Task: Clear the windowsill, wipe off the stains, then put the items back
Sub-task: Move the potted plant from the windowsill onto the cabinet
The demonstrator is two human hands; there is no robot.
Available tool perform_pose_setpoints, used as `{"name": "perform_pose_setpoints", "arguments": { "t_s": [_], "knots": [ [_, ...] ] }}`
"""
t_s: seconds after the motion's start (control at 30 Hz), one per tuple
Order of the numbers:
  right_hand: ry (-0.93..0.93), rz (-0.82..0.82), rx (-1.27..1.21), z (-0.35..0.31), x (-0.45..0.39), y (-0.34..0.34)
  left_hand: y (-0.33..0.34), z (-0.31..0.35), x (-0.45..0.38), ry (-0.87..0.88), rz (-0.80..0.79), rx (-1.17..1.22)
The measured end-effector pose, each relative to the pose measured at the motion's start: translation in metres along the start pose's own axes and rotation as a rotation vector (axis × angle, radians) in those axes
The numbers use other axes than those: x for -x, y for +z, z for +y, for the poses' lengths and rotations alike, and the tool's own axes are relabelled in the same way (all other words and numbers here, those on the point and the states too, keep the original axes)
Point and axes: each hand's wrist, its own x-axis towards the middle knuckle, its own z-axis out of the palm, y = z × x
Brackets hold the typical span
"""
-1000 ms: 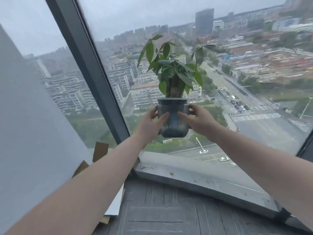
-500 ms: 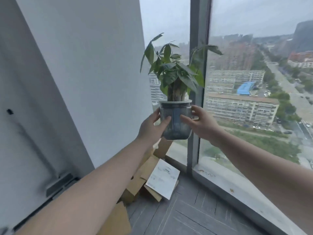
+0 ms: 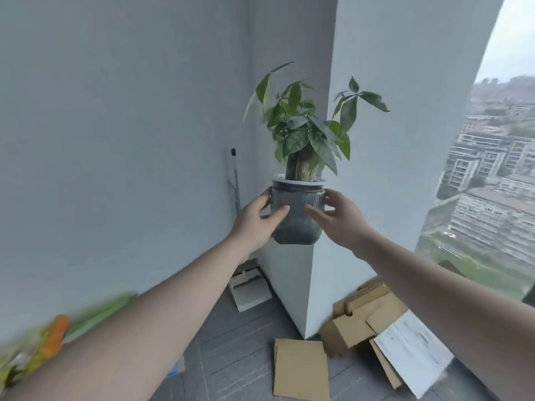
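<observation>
A bare room high up in a tower block — plain pale walls (image 3: 115, 140) meeting at a square pillar (image 3: 376, 140), grey plank flooring (image 3: 237, 342), and a tall window (image 3: 492, 169) looking down on apartment blocks. Flattened cardboard (image 3: 301, 369) lies on the floor at the pillar's foot, and a long-handled dustpan (image 3: 249, 290) stands in the wall corner — an unfurnished flat or office, which one unclear.

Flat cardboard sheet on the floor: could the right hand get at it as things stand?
Probably not yet: the right hand and left hand both hold the plant pot up high. The cardboard sheet itself lies uncovered.
</observation>
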Motion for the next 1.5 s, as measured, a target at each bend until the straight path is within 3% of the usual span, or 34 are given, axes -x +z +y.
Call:
{"name": "perform_pose_setpoints", "arguments": {
  "t_s": [0.57, 0.9, 1.1, 1.5],
  "knots": [
    [-0.324, -0.572, -0.134, -0.162, -0.153, 0.387, -0.351, -0.124, -0.006, -0.285, 0.568, -0.078],
    [-0.418, -0.844, -0.183, -0.253, -0.155, 0.572, -0.507, -0.180, 0.037, -0.399, 0.798, -0.172],
    [-0.489, -0.894, -0.130, -0.317, -0.129, 0.673, -0.607, -0.223, 0.077, -0.423, 0.879, -0.212],
    [-0.477, -0.870, -0.103, -0.470, -0.064, 0.891, -0.880, -0.296, 0.157, -0.453, 0.831, -0.268]
  ]
}}
